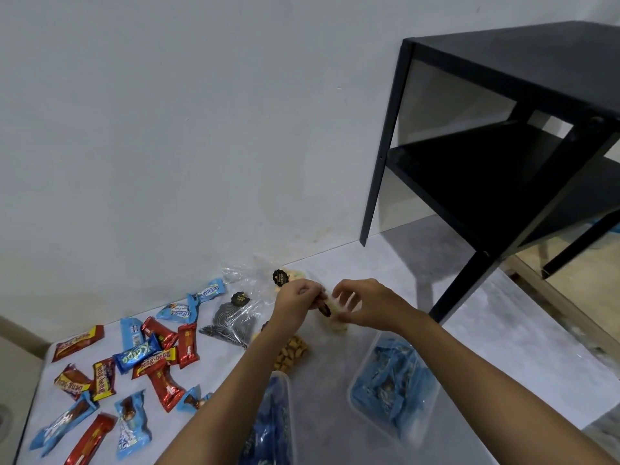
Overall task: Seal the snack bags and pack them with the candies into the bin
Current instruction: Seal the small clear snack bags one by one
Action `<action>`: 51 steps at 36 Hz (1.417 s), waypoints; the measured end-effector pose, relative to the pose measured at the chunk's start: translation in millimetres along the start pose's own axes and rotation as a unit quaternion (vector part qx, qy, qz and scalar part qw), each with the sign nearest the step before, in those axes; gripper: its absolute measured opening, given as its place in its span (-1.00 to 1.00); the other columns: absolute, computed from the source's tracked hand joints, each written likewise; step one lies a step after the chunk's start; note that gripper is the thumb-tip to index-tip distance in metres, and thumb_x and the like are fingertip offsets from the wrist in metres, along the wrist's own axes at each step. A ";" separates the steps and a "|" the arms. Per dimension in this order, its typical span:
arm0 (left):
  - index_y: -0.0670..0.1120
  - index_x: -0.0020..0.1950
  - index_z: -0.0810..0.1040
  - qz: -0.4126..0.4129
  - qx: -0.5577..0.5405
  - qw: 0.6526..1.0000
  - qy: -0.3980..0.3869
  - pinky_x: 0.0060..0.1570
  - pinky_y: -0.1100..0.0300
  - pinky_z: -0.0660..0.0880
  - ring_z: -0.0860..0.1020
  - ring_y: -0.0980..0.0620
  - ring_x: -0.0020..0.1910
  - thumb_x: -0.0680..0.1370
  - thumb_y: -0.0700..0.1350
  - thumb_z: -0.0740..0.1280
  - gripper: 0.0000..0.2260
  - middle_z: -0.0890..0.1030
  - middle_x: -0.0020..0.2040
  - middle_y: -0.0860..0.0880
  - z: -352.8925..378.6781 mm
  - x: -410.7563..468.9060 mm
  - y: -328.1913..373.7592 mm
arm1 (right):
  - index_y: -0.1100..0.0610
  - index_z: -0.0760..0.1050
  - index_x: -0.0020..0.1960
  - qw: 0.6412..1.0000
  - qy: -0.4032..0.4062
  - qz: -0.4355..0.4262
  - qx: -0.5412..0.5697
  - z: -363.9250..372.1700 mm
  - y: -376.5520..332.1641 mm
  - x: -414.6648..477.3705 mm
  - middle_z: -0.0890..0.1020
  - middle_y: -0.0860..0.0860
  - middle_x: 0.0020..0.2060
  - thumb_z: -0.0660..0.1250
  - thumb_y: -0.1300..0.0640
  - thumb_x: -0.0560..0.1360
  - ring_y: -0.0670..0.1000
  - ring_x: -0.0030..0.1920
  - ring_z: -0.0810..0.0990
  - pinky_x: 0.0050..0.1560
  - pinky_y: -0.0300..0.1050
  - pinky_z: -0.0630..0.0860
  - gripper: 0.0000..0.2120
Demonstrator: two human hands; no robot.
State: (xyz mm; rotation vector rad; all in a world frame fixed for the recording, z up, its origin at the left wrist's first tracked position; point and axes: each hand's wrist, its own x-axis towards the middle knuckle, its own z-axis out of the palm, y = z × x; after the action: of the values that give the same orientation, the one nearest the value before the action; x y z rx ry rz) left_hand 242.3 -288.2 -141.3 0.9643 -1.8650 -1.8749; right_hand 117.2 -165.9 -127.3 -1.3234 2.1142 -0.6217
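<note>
My left hand (297,298) and my right hand (364,305) both pinch the top of a small clear snack bag (335,322) with pale snacks inside and a dark label at its mouth. Other clear snack bags lie close by: one with dark swirl cookies (229,322), one with brown nuts (292,355), and one with pale pieces (265,280) near the wall. Candy bars in red and blue wrappers (151,355) are scattered at the left. A clear plastic bin (394,385) with blue-wrapped candies sits at the right.
A second clear container (271,421) with blue wrappers stands under my left forearm. A black metal side table (503,146) stands at the right on the light floor mat (352,360). The white wall runs along the back.
</note>
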 end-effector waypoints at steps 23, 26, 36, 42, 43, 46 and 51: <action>0.16 0.43 0.08 0.122 0.108 0.971 0.177 0.02 0.42 0.40 0.48 0.12 -0.02 0.49 -0.27 0.34 -0.33 0.46 -0.04 0.00 33.5 64.8 -39.9 | 0.17 0.64 0.01 0.957 0.238 -0.007 0.166 -20.0 41.3 87.0 0.70 0.03 -0.13 0.41 0.25 0.44 -0.08 -0.17 0.66 -0.14 -0.42 0.55 -0.85; 0.13 0.45 0.08 0.136 0.125 0.964 0.190 0.02 0.37 0.43 0.49 0.11 -0.04 0.49 -0.25 0.34 -0.34 0.46 -0.05 0.03 33.5 78.3 -39.5 | 0.19 0.64 -0.01 0.952 0.255 0.001 0.171 -22.9 40.2 106.2 0.69 0.03 -0.14 0.43 0.25 0.42 -0.11 -0.18 0.63 -0.18 -0.45 0.51 -0.85; -0.03 0.47 0.16 0.112 0.127 0.964 0.204 0.03 0.34 0.42 0.47 0.15 -0.09 0.50 -0.31 0.31 -0.40 0.46 -0.05 -0.04 30.3 111.4 -27.9 | 0.18 0.60 0.01 0.940 0.277 0.025 0.198 -32.6 37.6 149.7 0.67 0.05 -0.10 0.43 0.21 0.43 -0.04 -0.11 0.61 -0.17 -0.38 0.47 -0.84; -0.10 0.46 0.18 0.104 0.155 0.961 0.204 0.16 0.20 0.42 0.46 0.09 0.00 0.49 -0.33 0.30 -0.42 0.46 0.03 -0.06 25.5 104.5 -22.0 | 0.18 0.58 0.10 0.938 0.273 0.032 0.209 -36.6 36.7 143.9 0.66 0.06 -0.04 0.43 0.25 0.42 -0.05 -0.03 0.61 -0.02 -0.26 0.50 -0.75; -0.12 0.46 0.18 0.103 0.158 0.961 0.203 0.21 0.18 0.40 0.46 0.06 0.08 0.50 -0.32 0.29 -0.43 0.46 0.10 -0.08 22.9 101.6 -19.7 | 0.19 0.57 0.12 0.939 0.276 0.026 0.205 -37.0 36.1 141.2 0.66 0.07 -0.01 0.42 0.26 0.42 -0.03 0.01 0.61 0.00 -0.25 0.50 -0.73; -0.18 0.45 0.21 0.108 0.194 0.952 0.212 0.34 0.19 0.29 0.38 -0.02 0.30 0.51 -0.27 0.29 -0.48 0.40 0.31 -0.12 8.4 93.2 -11.2 | 0.21 0.52 0.20 0.938 0.286 0.020 0.194 -36.1 32.0 132.7 0.63 0.08 0.09 0.41 0.29 0.43 0.00 0.12 0.58 0.05 -0.21 0.51 -0.67; -0.17 0.40 0.30 0.126 0.258 0.924 0.254 0.28 0.31 0.15 0.30 -0.03 0.32 0.52 -0.21 0.26 -0.56 0.38 0.32 -0.12 -28.7 64.5 2.8 | 0.20 0.53 0.18 0.938 0.288 0.008 0.192 -22.8 14.8 124.4 0.63 0.09 0.08 0.37 0.34 0.43 0.00 0.11 0.58 0.09 -0.06 0.56 -0.68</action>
State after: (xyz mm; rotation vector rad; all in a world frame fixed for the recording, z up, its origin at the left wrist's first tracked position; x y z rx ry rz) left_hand 214.2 -352.3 -151.2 1.1580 -2.0440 -0.8755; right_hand 48.3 -271.1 -146.9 -0.9758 2.2639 -1.4753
